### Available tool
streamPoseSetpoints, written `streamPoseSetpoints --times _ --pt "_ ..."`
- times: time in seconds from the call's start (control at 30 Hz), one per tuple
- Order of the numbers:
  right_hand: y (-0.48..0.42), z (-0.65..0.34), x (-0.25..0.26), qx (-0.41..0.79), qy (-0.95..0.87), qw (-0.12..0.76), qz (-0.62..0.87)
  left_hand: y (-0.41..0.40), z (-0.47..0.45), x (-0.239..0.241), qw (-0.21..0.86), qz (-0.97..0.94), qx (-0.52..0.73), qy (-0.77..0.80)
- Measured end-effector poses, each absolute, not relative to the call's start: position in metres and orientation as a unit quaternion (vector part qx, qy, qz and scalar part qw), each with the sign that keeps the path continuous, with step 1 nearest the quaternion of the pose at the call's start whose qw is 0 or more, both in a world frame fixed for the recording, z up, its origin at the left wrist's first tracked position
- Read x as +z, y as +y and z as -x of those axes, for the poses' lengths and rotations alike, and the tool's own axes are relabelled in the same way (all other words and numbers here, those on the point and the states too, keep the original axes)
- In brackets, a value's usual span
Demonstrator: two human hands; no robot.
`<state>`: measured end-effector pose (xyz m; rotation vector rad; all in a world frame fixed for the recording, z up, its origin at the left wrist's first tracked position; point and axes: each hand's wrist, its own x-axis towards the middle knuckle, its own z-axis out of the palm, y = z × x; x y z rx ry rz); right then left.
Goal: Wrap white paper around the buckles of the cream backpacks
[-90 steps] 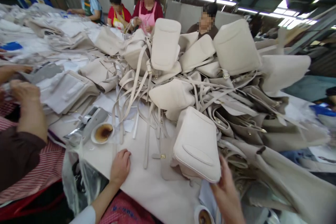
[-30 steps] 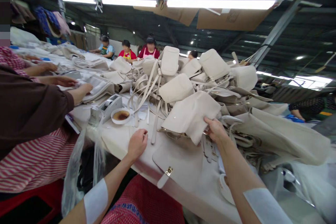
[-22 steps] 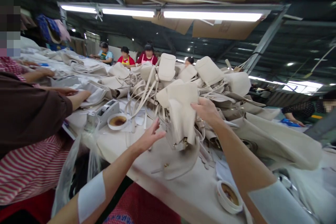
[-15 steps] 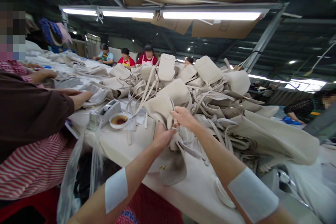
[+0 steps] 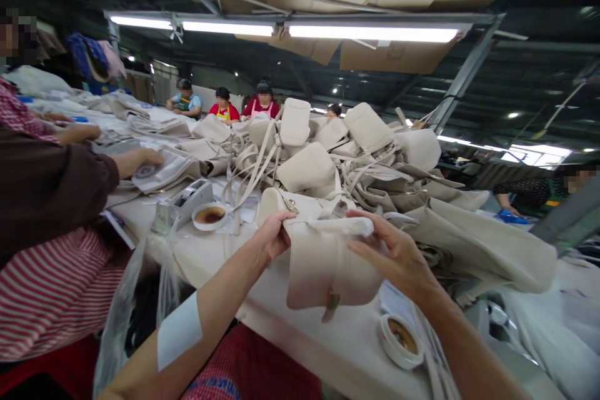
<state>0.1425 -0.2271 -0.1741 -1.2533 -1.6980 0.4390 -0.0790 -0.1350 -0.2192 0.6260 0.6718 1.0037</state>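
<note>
I hold a cream leather bag (image 5: 323,256) in front of me above the table edge, its front flap hanging down with a small metal clasp at the tip. My left hand (image 5: 274,234) grips the bag's left top corner. My right hand (image 5: 391,250) is curled over the right top edge, fingers pinching the rim. Behind the bag rises a big pile of like cream bags and straps (image 5: 356,156).
A small white dish of brown glue (image 5: 399,339) sits at the table edge under my right wrist; another glue dish (image 5: 209,215) and a tape dispenser (image 5: 182,203) lie to the left. A person's brown sleeve (image 5: 51,187) reaches in at left. Several people work at the far end.
My right hand pulled one bag off the pile and lifted it; my left hand left the table and took hold too. The bag now hangs between both hands with its flap down.
</note>
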Motion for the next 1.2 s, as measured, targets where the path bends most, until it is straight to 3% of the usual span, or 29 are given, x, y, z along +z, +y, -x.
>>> streamPoseSetpoints --times 0.1,0.17,0.23,0.3,0.37,0.5,0.67,0.9,1.2 --pt "-0.216 -0.133 -0.176 0.041 -0.68 0.465 0.565 -0.149 0.084 -0.216 0.785 -0.347 0.394 0.329" --pt "-0.208 -0.124 -0.18 -0.006 -0.658 0.459 0.596 -0.16 0.098 -0.212 0.712 -0.475 0.296 0.424" --pt "-0.198 -0.113 -0.187 -0.032 -0.65 0.445 0.615 -0.17 0.115 -0.206 0.484 -0.632 0.244 0.554" --pt "-0.188 -0.1 -0.2 -0.04 -0.665 0.418 0.618 -0.177 0.13 -0.198 0.188 -0.693 0.319 0.619" --pt "-0.179 -0.088 -0.217 -0.041 -0.668 0.411 0.619 -0.182 0.134 -0.193 0.091 -0.721 0.399 0.56" --pt "-0.175 -0.068 -0.258 -0.034 -0.662 0.424 0.617 -0.195 0.103 -0.209 0.247 -0.755 0.464 0.392" --pt "-0.189 -0.071 -0.307 -0.012 -0.696 0.373 0.614 -0.193 0.062 -0.264 0.34 -0.715 0.447 0.417" --pt "-0.223 -0.113 -0.338 -0.038 -0.754 0.341 0.559 -0.182 0.078 -0.303 0.545 -0.737 0.229 0.329" --pt "-0.249 -0.114 -0.344 0.011 -0.746 0.346 0.569 -0.18 0.085 -0.288 0.616 -0.686 0.225 0.316"
